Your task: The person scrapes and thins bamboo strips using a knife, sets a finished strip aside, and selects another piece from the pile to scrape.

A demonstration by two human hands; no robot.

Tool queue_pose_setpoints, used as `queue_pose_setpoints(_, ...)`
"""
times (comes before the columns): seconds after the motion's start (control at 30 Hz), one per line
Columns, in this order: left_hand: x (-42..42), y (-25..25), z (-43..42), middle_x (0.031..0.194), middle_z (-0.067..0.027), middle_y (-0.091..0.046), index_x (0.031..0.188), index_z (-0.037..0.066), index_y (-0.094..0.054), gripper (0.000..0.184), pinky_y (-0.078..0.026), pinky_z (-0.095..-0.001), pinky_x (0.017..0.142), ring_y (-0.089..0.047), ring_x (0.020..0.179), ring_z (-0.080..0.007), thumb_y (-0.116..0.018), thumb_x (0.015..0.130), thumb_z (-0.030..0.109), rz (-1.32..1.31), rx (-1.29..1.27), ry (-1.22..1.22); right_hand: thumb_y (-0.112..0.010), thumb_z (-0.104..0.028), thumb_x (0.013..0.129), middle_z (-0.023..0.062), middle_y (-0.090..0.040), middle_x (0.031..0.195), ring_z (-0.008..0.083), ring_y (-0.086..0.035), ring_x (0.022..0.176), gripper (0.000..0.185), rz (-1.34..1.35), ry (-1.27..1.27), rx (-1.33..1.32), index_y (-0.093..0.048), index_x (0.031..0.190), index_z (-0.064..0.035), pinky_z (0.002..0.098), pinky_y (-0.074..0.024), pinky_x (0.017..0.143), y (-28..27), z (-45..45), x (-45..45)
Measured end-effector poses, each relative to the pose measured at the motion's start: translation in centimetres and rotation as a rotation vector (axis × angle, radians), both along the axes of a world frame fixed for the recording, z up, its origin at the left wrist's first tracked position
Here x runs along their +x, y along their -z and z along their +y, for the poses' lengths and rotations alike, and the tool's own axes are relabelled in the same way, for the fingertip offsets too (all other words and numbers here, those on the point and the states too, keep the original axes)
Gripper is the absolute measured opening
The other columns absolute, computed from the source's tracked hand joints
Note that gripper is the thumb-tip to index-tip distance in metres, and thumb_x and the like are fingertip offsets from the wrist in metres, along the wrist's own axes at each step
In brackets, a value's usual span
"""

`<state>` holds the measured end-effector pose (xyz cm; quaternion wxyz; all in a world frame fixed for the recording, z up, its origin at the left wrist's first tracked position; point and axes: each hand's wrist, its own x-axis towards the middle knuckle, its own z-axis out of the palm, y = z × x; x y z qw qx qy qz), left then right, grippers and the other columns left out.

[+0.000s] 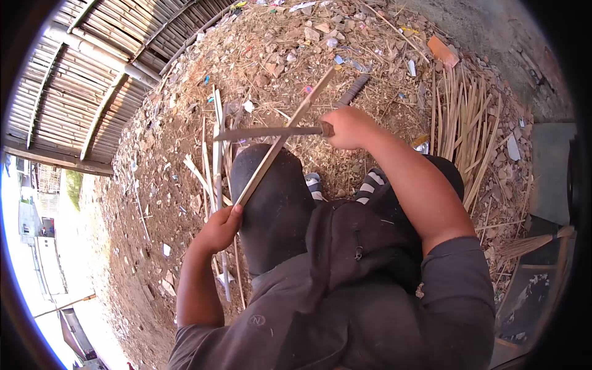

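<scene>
My left hand (222, 228) is closed around the lower end of a long split bamboo strip (264, 166). The strip slants up and away across my left knee. In my right hand (351, 128) is the handle of a long, slightly curved knife (250, 134), its rusty-looking blade pointing left. That blade crosses the strip above the knee; whether the two touch I cannot tell. Several pale bamboo strips (217, 163) lie beside my left leg. Just beyond my right hand a dark ridged bar (353, 91) rests on the ground.
A large pile of split strips (462, 117) lies to the right, near a piece of brick (443, 50) and a wall (493, 31). A broom (533, 245) is at the far right. A bamboo slat panel (92, 80) stands upper left. Litter and stones cover the dirt.
</scene>
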<state>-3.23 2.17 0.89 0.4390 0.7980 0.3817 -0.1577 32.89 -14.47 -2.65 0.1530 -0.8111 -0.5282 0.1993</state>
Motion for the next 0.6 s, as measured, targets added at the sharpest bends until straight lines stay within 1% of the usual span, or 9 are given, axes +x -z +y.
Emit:
queue_pose_setpoints(0.03,-0.2,0.3,-0.2,0.074,-0.0004,-0.054,0.087,0.002,-0.057,0.056,-0.045,-0.0335,0.068,-0.048,0.071,-0.0136,-0.039,0.111,0.049,0.003,-0.028,-0.025,-0.068,-0.024,0.082,0.0175,-0.073,0.093,0.0368,-0.071,0.091,0.025,0.092,0.087,0.024,-0.069,0.1,-0.0065,0.0471,-0.0557,0.081,3.0,0.3,2.1)
queue_pose_setpoints(0.07,0.3,0.4,0.3,0.074,-0.0002,-0.053,0.086,0.002,-0.058,0.056,-0.045,-0.0331,0.068,-0.048,0.07,-0.0134,-0.039,0.111,0.049,-0.02,-0.037,-0.043,-0.068,-0.024,0.082,0.0174,-0.073,0.094,0.0367,-0.071,0.092,0.025,0.159,0.179,0.068,-0.069,0.101,-0.0065,0.047,-0.056,0.082,4.0,0.8,4.0)
queue_pose_setpoints(0.1,0.2,0.5,0.5,0.073,0.0001,-0.053,0.085,0.004,-0.058,0.055,-0.044,-0.0326,0.067,-0.048,0.07,-0.0131,-0.04,0.11,0.049,-0.003,-0.018,-0.047,-0.069,-0.024,0.083,0.0172,-0.073,0.094,0.036,-0.071,0.091,0.027,0.171,0.184,0.022,-0.07,0.104,-0.0076,0.0471,-0.0566,0.082,2.4,0.6,3.6)
queue_pose_setpoints(0.2,-0.4,1.3,1.0,0.072,0.0003,-0.052,0.084,0.004,-0.059,0.055,-0.044,-0.0329,0.066,-0.048,0.069,-0.013,-0.04,0.11,0.049,-0.008,-0.087,-0.097,-0.07,-0.023,0.083,0.0168,-0.073,0.09,0.0355,-0.072,0.088,0.027,0.13,0.159,0.201,-0.07,0.105,-0.0081,0.0483,-0.0562,0.081,2.2,0.2,2.7)
queue_pose_setpoints(0.33,-0.2,1.2,1.1,0.072,0.0005,-0.053,0.084,0.004,-0.058,0.055,-0.044,-0.033,0.066,-0.048,0.069,-0.0129,-0.04,0.11,0.048,-0.003,-0.068,-0.036,-0.071,-0.024,0.082,0.0166,-0.072,0.088,0.0356,-0.072,0.088,0.025,-0.148,-0.049,-0.003,-0.069,0.102,-0.008,0.0495,-0.0556,0.082,-1.9,0.1,-1.5)
queue_pose_setpoints(0.37,0.0,1.3,1.0,0.072,0.0004,-0.053,0.084,0.004,-0.058,0.054,-0.045,-0.0332,0.066,-0.048,0.069,-0.0129,-0.04,0.111,0.048,-0.039,-0.053,-0.035,-0.071,-0.024,0.082,0.0174,-0.072,0.088,0.0362,-0.071,0.087,0.023,-0.159,-0.083,0.063,-0.069,0.099,-0.0075,0.0489,-0.0552,0.079,-2.1,-0.2,-1.2)
queue_pose_setpoints(0.47,0.0,0.9,0.4,0.074,0.0,-0.053,0.084,0.003,-0.057,0.053,-0.045,-0.0338,0.067,-0.048,0.07,-0.0129,-0.041,0.111,0.046,-0.065,-0.031,-0.041,-0.071,-0.023,0.081,0.018,-0.072,0.088,0.0364,-0.071,0.086,0.021,0.197,0.173,0.034,-0.069,0.095,-0.0071,0.0483,-0.0542,0.076,2.5,-0.2,4.5)
queue_pose_setpoints(0.5,0.4,0.3,0.5,0.074,-0.0002,-0.053,0.084,0.003,-0.057,0.053,-0.045,-0.034,0.068,-0.048,0.07,-0.013,-0.041,0.111,0.046,-0.033,-0.033,-0.042,-0.071,-0.023,0.081,0.0177,-0.072,0.089,0.0361,-0.07,0.084,0.021,0.079,0.144,0.076,-0.069,0.095,-0.0066,0.0476,-0.0534,0.075,1.9,-0.3,4.3)
queue_pose_setpoints(0.6,-0.3,0.2,0.1,0.076,-0.001,-0.055,0.085,0.002,-0.057,0.052,-0.046,-0.0342,0.069,-0.049,0.072,-0.0133,-0.041,0.111,0.044,0.002,-0.033,-0.059,-0.071,-0.022,0.081,0.0161,-0.073,0.089,0.0357,-0.071,0.085,0.02,0.111,0.177,0.193,-0.069,0.095,-0.0072,0.0479,-0.0542,0.076,0.6,-0.7,3.0)
